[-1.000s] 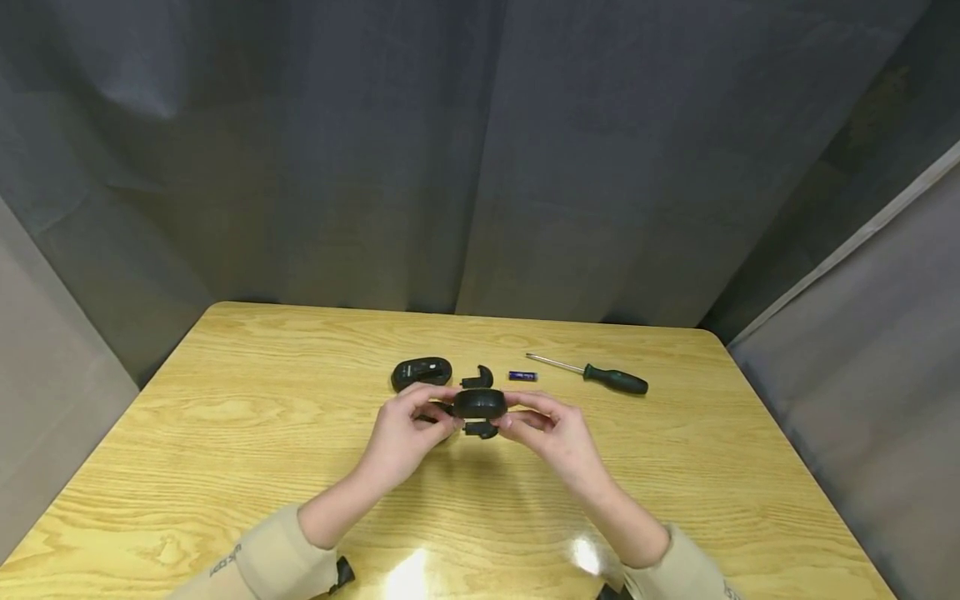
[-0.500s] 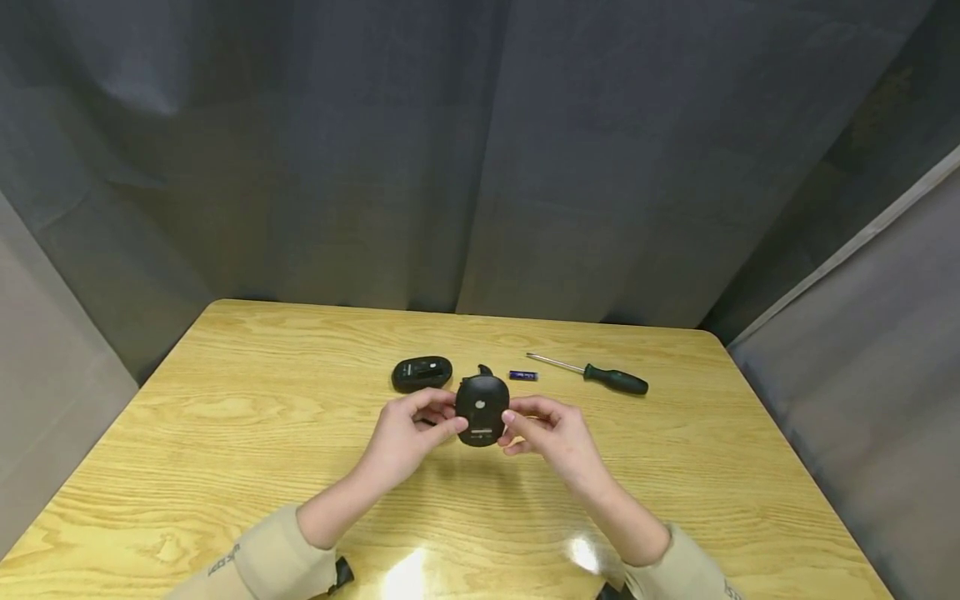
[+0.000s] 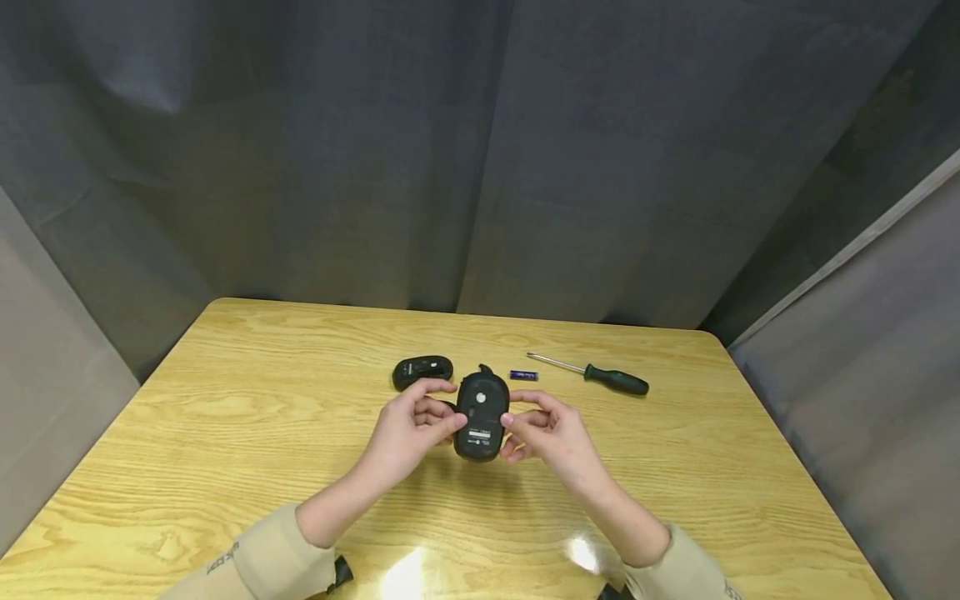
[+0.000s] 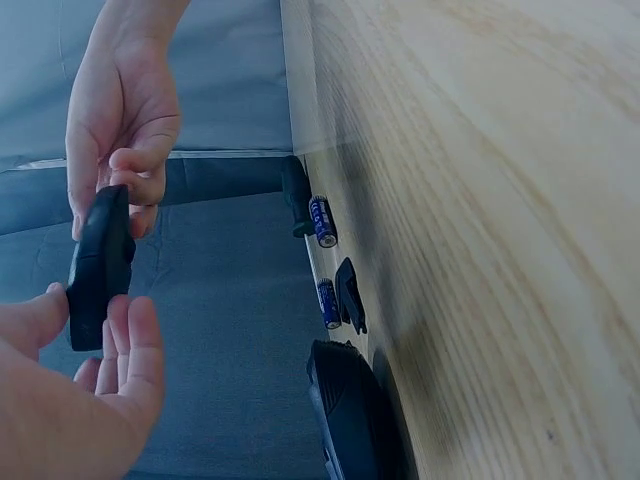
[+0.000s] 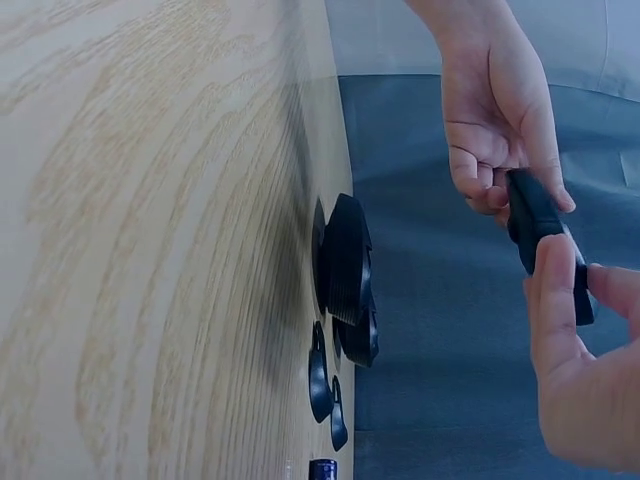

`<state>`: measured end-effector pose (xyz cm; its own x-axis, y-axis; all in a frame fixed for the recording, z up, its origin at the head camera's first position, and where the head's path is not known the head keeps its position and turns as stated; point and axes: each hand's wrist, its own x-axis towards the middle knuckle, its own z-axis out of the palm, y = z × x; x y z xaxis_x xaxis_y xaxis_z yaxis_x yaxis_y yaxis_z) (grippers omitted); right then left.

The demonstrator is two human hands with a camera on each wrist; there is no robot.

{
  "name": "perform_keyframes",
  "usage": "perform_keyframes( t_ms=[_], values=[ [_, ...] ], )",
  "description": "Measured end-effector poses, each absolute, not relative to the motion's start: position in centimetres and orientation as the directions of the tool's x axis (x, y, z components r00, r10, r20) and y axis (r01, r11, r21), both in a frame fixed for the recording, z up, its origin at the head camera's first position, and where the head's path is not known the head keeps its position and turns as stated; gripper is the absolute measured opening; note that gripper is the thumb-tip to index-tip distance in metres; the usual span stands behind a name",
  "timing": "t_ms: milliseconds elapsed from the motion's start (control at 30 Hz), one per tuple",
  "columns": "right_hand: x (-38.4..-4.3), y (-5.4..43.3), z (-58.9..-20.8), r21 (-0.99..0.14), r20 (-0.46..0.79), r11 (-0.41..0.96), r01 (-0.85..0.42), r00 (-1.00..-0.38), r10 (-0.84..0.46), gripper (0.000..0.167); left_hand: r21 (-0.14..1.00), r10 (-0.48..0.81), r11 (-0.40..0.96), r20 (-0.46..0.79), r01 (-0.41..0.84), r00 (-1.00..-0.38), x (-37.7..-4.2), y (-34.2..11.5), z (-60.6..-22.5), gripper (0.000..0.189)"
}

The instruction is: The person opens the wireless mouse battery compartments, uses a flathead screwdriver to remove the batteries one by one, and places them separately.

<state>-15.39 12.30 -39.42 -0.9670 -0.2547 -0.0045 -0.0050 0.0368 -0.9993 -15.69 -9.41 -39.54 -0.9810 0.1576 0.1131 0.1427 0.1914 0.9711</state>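
Held up above the table is a black computer mouse (image 3: pixel 481 421), its underside with a pale round spot and a label turned to the head camera. My left hand (image 3: pixel 405 423) pinches its left side between thumb and fingers. On the opposite side my right hand (image 3: pixel 549 429) grips it the same way. Both wrist views show the mouse (image 4: pixel 98 270) edge-on between the two hands. Another black mouse (image 3: pixel 422 372) lies underside up on the table just beyond my left hand. A small black curved piece (image 3: pixel 486 368) peeks out behind the held mouse.
A blue AA battery (image 3: pixel 523 375) and a green-handled screwdriver (image 3: pixel 617 381) lie to the back right. The left wrist view shows a second battery (image 4: pixel 328 303). Low in the right wrist view are small black covers (image 5: pixel 319 375) beside two mice (image 5: pixel 345 262). Dark curtains (image 3: pixel 480 158) hang behind.
The held mouse has tilted from end-on to showing its underside, its near end swinging down toward me. Both hands keep hold and stay nearly in place; the table items have not moved.
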Motion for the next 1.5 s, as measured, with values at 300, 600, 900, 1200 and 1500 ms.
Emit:
perform_keyframes(
  t_ms=[300,600,900,1200,1500],
  values=[
    [-15.36,12.35,-39.48,-0.998,-0.022,0.064,0.005,-0.964,-0.265,0.049,0.973,0.206,0.183,0.100,0.139,-0.973,-15.72,-9.48,-39.77,0.035],
    [-15.43,12.24,-39.84,-0.998,-0.035,0.053,0.022,-0.964,-0.263,0.049,0.981,0.217,0.168,0.058,0.095,-0.974,-15.75,-9.56,-39.70,0.041],
    [-15.49,12.35,-39.96,-0.999,-0.033,0.050,0.021,-0.965,-0.259,0.048,0.969,0.229,0.209,0.083,0.132,-0.970,-15.81,-9.52,-39.30,0.037],
    [-15.45,12.68,-40.02,-0.999,-0.037,0.036,0.029,-0.966,-0.257,0.044,0.946,0.277,0.268,0.108,0.184,-0.955,-16.10,-9.55,-39.55,0.031],
    [-15.42,12.87,-40.03,-0.993,-0.094,0.097,0.068,-0.950,-0.299,0.046,0.930,0.318,0.292,0.126,0.224,-0.940,-15.88,-9.82,-38.99,0.018]
  ],
)
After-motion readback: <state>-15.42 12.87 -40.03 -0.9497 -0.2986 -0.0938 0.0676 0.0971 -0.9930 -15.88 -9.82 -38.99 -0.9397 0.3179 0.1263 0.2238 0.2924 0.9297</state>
